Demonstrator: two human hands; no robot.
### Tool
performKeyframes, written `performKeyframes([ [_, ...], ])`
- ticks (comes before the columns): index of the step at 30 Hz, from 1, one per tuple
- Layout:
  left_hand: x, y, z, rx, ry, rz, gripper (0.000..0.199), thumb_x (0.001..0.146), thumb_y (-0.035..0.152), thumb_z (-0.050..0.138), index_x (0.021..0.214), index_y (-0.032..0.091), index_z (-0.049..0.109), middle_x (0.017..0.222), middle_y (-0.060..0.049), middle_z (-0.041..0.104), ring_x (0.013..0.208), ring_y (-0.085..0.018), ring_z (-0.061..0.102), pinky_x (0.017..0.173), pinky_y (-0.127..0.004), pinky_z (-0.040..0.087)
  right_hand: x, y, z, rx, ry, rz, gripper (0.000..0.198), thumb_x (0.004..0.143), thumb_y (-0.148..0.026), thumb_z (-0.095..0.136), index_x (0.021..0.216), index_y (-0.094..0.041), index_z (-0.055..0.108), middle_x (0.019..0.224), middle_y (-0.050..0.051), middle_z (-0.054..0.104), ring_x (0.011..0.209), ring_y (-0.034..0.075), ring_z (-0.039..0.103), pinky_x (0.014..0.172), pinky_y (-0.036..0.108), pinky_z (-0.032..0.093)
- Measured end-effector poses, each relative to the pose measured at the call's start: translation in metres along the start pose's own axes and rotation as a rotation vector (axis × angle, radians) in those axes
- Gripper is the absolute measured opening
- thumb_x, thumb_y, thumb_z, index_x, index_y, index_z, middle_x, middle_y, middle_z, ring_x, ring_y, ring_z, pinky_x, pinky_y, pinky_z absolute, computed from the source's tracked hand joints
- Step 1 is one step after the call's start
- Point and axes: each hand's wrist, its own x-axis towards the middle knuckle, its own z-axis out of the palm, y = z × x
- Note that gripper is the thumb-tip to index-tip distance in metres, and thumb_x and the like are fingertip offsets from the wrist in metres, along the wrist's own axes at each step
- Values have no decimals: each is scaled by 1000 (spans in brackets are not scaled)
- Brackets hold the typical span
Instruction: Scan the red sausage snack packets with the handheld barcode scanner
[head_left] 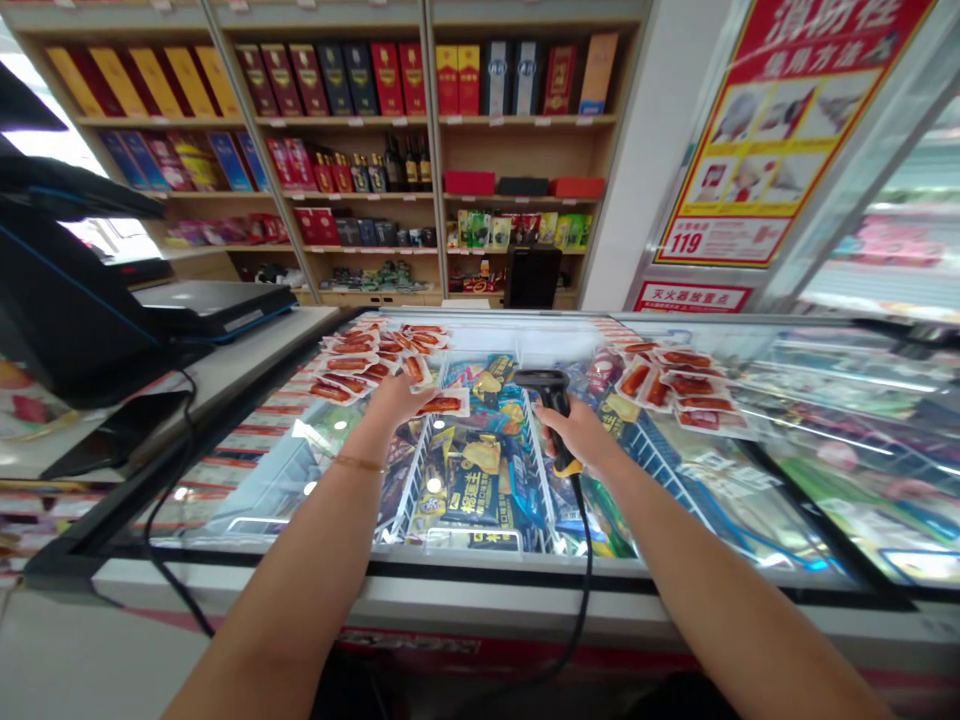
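Note:
My right hand (pixel 583 432) is wrapped round the grip of a black barcode scanner (pixel 555 395), held above the glass lid with its head toward the left. A cable runs down from its handle. My left hand (pixel 399 400) is closed on the left end of a vacuum-packed sausage (pixel 444 404), which points to the right. Beside that hand, a heap of similar sausage packs (pixel 352 362) covers the left part of the glass. A smaller pile of sausage packs (pixel 679 385) lies to the right of the scanner.
Under the glass of the chest freezer (pixel 465 572) are wire baskets with bagged frozen goods (pixel 476 480). At the left stand a weighing scale (pixel 214 302) and a dark checkout machine (pixel 67 280). Shelves of boxes (pixel 345 120) line the back wall.

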Motion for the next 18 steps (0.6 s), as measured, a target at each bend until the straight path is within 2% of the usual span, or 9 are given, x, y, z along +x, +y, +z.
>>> performKeyframes([
  [4, -5, -12, -6, -68, -151, 91, 48, 73, 55, 65, 103, 18, 72, 96, -10, 73, 87, -24, 67, 69, -26, 45, -2, -1, 2, -43, -16, -9, 30, 74, -36, 65, 95, -19, 51, 53, -6, 55, 36, 12, 52, 37, 24, 42],
  [8, -8, -10, -11, -124, -171, 127, 35, 68, 44, 73, 91, 17, 74, 79, -5, 71, 75, -22, 66, 61, -25, 43, -6, -2, 6, -72, -30, -23, 29, 74, -35, 66, 93, -20, 50, 54, -6, 55, 37, 12, 52, 38, 24, 43],
  [10, -9, -4, -6, -268, -165, 93, 27, 69, 39, 72, 84, 16, 74, 71, -4, 69, 70, -20, 66, 60, -25, 44, -8, -3, 7, -72, -41, -30, 29, 74, -35, 66, 93, -20, 50, 54, -6, 55, 37, 11, 52, 38, 23, 43],
  [15, -8, 16, 18, -845, -127, -121, 15, 76, 24, 65, 83, 12, 71, 68, -3, 67, 61, -15, 64, 59, -26, 52, -13, -5, 13, -102, -61, -52, 28, 75, -36, 65, 93, -21, 48, 56, -6, 56, 38, 12, 52, 39, 24, 44],
  [18, -5, 24, 29, -1020, -54, -134, 13, 78, 19, 63, 85, 12, 70, 64, -1, 65, 59, -13, 63, 61, -27, 55, -16, -4, 19, -121, -92, -71, 27, 76, -36, 63, 90, -22, 46, 55, -8, 54, 38, 12, 53, 40, 24, 45],
])
